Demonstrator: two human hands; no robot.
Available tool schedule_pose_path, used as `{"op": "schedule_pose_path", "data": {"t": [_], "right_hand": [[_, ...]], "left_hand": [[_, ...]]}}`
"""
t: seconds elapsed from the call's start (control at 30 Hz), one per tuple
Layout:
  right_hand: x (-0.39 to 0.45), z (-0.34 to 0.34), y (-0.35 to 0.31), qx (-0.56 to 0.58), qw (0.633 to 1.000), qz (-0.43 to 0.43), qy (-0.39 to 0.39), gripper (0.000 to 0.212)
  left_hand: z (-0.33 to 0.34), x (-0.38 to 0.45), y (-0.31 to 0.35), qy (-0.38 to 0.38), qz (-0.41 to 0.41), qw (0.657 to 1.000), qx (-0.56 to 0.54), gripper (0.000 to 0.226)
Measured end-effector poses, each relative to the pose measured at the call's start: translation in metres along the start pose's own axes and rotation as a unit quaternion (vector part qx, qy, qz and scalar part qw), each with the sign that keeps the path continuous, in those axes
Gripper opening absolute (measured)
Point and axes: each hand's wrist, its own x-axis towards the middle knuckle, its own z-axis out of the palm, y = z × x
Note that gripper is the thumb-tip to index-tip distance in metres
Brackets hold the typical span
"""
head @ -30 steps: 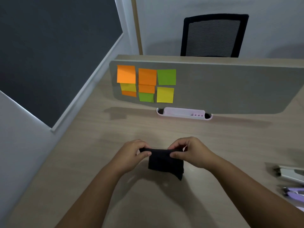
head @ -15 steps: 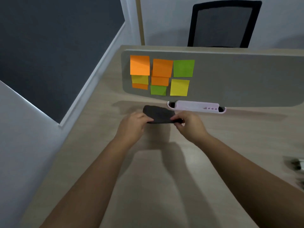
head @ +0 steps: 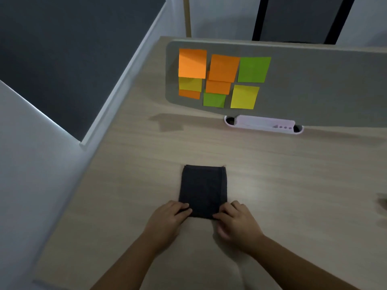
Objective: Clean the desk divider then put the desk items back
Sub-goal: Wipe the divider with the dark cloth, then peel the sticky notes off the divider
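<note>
Head view: a dark folded cloth [head: 202,190] is seen lying flat on the wooden desk [head: 293,185], in front of the person and well short of the grey desk divider [head: 314,84]. Its near left corner is pinched by the left hand [head: 167,219], thumb over the edge and fingers curled; its near right corner is pinched in the same way by the right hand [head: 235,223]. The hands are kept apart by the cloth's width, and both rest low on the desk. Farther back, the divider is stood upright across the desk. Orange, green and yellow sticky notes [head: 222,77] are stuck in a cluster on its left part. A pale lilac pen tray [head: 263,124] is set at the divider's foot, touching it. A black chair [head: 297,17] is partly shown behind the divider.
</note>
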Motion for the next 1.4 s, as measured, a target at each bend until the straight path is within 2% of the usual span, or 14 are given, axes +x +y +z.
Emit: {"op": "schedule_pose_path", "data": {"t": [0.13, 0.23, 0.3, 0.47, 0.67, 0.77, 0.87, 0.93, 0.97, 1.03, 1.1, 1.13, 1.4], "right_hand": [[0.017, -0.007, -0.001, 0.004, 0.996, 0.059, 0.061, 0.035], [0.042, -0.011, 0.0, -0.052, 0.986, 0.155, -0.013, 0.054], [0.049, -0.009, 0.003, -0.079, 0.978, 0.183, -0.064, 0.059], [0.042, 0.003, 0.01, -0.071, 0.969, 0.198, -0.133, 0.067], [0.047, -0.001, 0.011, -0.045, 0.971, 0.188, -0.14, 0.071], [0.056, -0.026, 0.013, 0.024, 0.972, 0.21, -0.099, 0.067], [0.08, -0.059, 0.028, 0.103, 0.961, 0.257, 0.024, 0.059], [0.104, -0.082, 0.05, 0.15, 0.938, 0.295, 0.105, 0.052], [0.117, -0.094, 0.061, 0.182, 0.921, 0.312, 0.144, 0.051], [0.142, -0.117, 0.082, 0.292, 0.866, 0.349, 0.206, 0.05], [0.161, -0.134, 0.099, 0.411, 0.79, 0.395, 0.226, 0.047], [0.169, -0.139, 0.106, 0.447, 0.761, 0.409, 0.232, 0.047], [0.215, -0.153, 0.143, 0.573, 0.631, 0.446, 0.275, 0.034]], "left_hand": [[-0.002, 0.019, 0.019, 0.027, -0.093, 0.994, -0.047, 0.042], [0.002, 0.054, 0.031, -0.03, -0.185, 0.982, -0.017, 0.054], [0.011, 0.07, 0.029, -0.071, -0.225, 0.972, -0.016, 0.059], [0.024, 0.072, 0.017, -0.125, -0.224, 0.966, -0.011, 0.064], [0.024, 0.073, 0.015, -0.146, -0.219, 0.965, -0.008, 0.065], [0.009, 0.087, 0.016, -0.125, -0.238, 0.963, -0.029, 0.067], [-0.018, 0.128, 0.013, -0.046, -0.246, 0.963, -0.105, 0.063], [-0.038, 0.166, 0.008, 0.024, -0.263, 0.947, -0.184, 0.06], [-0.047, 0.185, 0.004, 0.05, -0.29, 0.926, -0.237, 0.056], [-0.068, 0.222, -0.002, 0.082, -0.356, 0.851, -0.378, 0.049], [-0.083, 0.25, -0.006, 0.09, -0.395, 0.763, -0.503, 0.048], [-0.088, 0.261, -0.007, 0.088, -0.402, 0.739, -0.533, 0.048], [-0.086, 0.312, -0.01, 0.09, -0.42, 0.682, -0.592, 0.041]]}}
